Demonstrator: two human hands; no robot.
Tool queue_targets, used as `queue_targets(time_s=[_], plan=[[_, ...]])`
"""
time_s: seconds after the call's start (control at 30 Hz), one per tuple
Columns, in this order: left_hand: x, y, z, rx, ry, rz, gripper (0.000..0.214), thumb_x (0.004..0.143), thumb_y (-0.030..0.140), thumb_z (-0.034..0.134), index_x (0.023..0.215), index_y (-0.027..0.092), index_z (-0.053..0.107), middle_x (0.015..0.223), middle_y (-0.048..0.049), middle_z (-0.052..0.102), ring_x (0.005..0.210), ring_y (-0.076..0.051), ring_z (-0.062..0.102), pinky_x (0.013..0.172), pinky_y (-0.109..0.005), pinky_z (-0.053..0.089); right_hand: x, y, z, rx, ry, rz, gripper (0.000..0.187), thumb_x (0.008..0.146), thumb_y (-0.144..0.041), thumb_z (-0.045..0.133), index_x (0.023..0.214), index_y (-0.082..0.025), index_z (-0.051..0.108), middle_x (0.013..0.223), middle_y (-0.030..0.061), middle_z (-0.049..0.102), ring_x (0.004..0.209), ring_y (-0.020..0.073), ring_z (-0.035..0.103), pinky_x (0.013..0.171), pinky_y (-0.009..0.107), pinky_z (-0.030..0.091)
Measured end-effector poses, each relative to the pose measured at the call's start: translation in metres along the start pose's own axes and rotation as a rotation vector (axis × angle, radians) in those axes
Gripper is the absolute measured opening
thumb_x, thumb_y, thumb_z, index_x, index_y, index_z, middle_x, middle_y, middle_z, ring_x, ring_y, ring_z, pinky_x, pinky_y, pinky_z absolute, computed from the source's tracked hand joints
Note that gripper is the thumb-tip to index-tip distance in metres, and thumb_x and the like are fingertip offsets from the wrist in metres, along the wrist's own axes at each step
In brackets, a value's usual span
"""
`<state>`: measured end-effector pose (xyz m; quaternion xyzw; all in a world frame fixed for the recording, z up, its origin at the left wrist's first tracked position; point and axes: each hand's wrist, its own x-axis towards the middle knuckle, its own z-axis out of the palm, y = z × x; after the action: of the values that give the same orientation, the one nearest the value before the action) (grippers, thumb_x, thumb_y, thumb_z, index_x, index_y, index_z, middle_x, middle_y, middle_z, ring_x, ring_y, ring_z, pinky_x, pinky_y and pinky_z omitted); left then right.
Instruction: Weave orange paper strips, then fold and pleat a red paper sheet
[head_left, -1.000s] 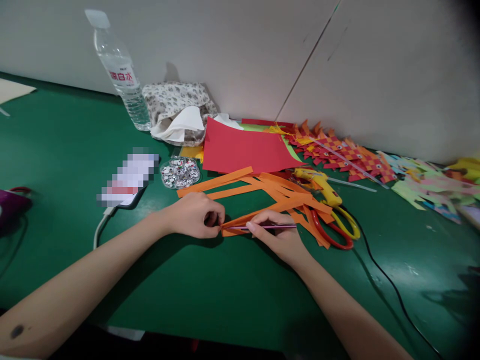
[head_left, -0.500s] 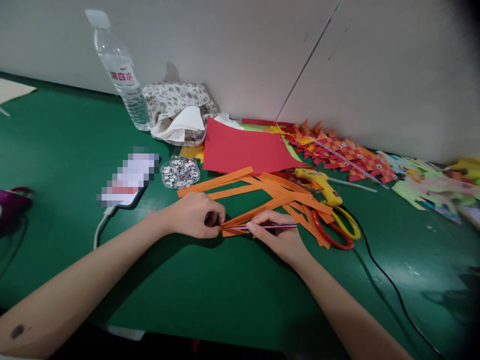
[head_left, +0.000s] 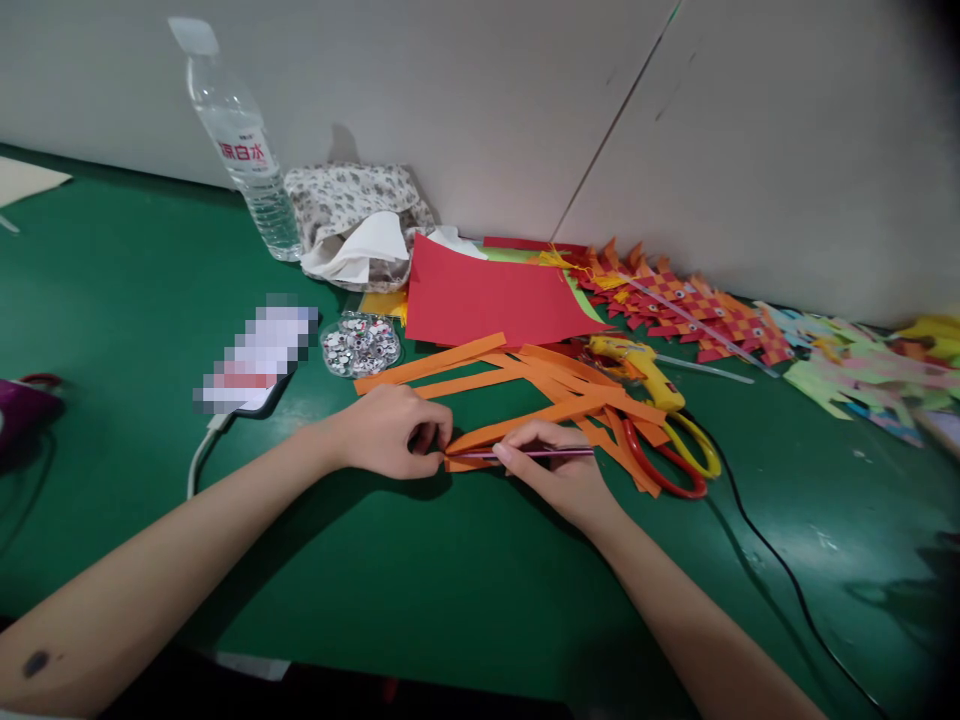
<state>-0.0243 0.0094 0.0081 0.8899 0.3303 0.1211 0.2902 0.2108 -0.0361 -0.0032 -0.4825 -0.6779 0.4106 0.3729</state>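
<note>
Left hand pinches, thumb against fingers, the left end of an orange paper strip (folded or paired with another, I cannot tell), between the worktop's front and back edges. Along it lies a slim purple tool, clasped in the right hand. Behind, loose orange strips look cut but remain unwoven. Rightward, near the back edge, checkered red-and-orange pieces seem finished; the pinched strip looks barely started.

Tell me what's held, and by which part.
Right hand holds a purple stick near its middle; left hand pinches an orange strip at its left end.
</note>
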Motion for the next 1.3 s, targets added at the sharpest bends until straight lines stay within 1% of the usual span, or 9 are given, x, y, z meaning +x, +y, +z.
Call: queue_targets(time_s=[0.07,0.2,0.33,0.47,0.6,0.77,1.07,1.2,1.3], plan=[[0.0003,0.0000,0.0000,0.002,-0.002,-0.002,0.011,0.069,0.021,0.060,0.079,0.019,0.063,0.057,0.0065,0.063,0.051,-0.008,0.055,0.051,-0.019,0.033,0.0001,-0.0012,-0.0008,-0.022,-0.001,-0.014,0.016,0.078,-0.030,0.068,0.066,-0.019,0.064,0.060,0.0019,0.066,0.055,0.0142,0.059,0.054,0.026,0.046],[0.0003,-0.0008,-0.0006,0.006,-0.007,0.005,0.011,0.069,0.017,0.056,0.079,0.019,0.062,0.058,0.0061,0.063,0.052,-0.008,0.055,0.051,-0.019,0.033,0.0004,-0.0034,-0.0011,-0.046,-0.009,-0.024,0.016,0.078,-0.030,0.067,0.067,-0.019,0.065,0.062,0.0029,0.068,0.055,0.0144,0.060,0.053,0.026,0.046],[-0.0001,-0.0012,0.0001,-0.008,-0.009,-0.001,0.010,0.074,0.025,0.058,0.081,0.018,0.061,0.058,0.0060,0.062,0.051,-0.008,0.054,0.052,-0.019,0.034,0.0002,-0.0036,-0.0001,-0.041,-0.013,-0.034,0.016,0.078,-0.030,0.067,0.067,-0.019,0.065,0.064,0.0035,0.069,0.057,0.0148,0.061,0.054,0.026,0.047],[-0.0001,-0.0019,0.0013,-0.013,-0.002,-0.013,0.015,0.075,0.032,0.062,0.082,0.018,0.063,0.058,0.0054,0.062,0.051,-0.008,0.054,0.050,-0.019,0.033,-0.0002,-0.0024,-0.0003,-0.049,-0.024,-0.035,0.015,0.078,-0.029,0.067,0.067,-0.019,0.065,0.064,0.0035,0.069,0.057,0.0147,0.061,0.054,0.026,0.046],[0.0006,-0.0034,0.0003,-0.013,-0.012,-0.002,0.008,0.074,0.024,0.059,0.077,0.018,0.065,0.058,0.0047,0.062,0.051,-0.007,0.054,0.050,-0.018,0.033,0.0001,-0.0012,-0.0013,-0.042,-0.044,-0.039,0.015,0.079,-0.029,0.067,0.069,-0.019,0.066,0.066,0.0038,0.070,0.058,0.0149,0.061,0.056,0.026,0.046],[0.0016,-0.0039,-0.0003,-0.023,-0.014,-0.007,0.010,0.073,0.020,0.057,0.076,0.018,0.066,0.057,0.0043,0.062,0.051,-0.007,0.053,0.050,-0.017,0.034,0.0006,-0.0013,-0.0017,-0.037,-0.057,-0.041,0.016,0.080,-0.030,0.067,0.069,-0.019,0.066,0.065,0.0031,0.069,0.059,0.0150,0.060,0.056,0.027,0.045],[0.0019,-0.0054,0.0013,-0.043,-0.016,-0.021,0.009,0.072,0.022,0.061,0.077,0.019,0.069,0.058,0.0039,0.063,0.053,-0.008,0.056,0.050,-0.017,0.035,-0.0002,0.0000,-0.0017,-0.017,-0.058,-0.018,0.015,0.079,-0.031,0.068,0.069,-0.020,0.066,0.066,0.0026,0.068,0.060,0.0148,0.060,0.056,0.027,0.046],[0.0015,-0.0059,0.0014,-0.047,-0.018,-0.015,0.009,0.073,0.022,0.061,0.076,0.019,0.069,0.059,0.0033,0.064,0.053,-0.008,0.056,0.050,-0.017,0.035,0.0007,0.0017,-0.0025,0.053,-0.009,0.019,0.019,0.080,-0.034,0.067,0.067,-0.020,0.063,0.060,0.0002,0.064,0.056,0.0138,0.058,0.055,0.027,0.045],[0.0013,-0.0050,0.0010,-0.048,-0.017,-0.013,0.009,0.073,0.022,0.061,0.076,0.018,0.069,0.058,0.0031,0.063,0.053,-0.008,0.056,0.049,-0.017,0.035,0.0010,0.0012,-0.0024,0.050,0.001,0.019,0.020,0.080,-0.034,0.067,0.066,-0.020,0.063,0.058,0.0002,0.063,0.055,0.0138,0.057,0.054,0.027,0.045]])
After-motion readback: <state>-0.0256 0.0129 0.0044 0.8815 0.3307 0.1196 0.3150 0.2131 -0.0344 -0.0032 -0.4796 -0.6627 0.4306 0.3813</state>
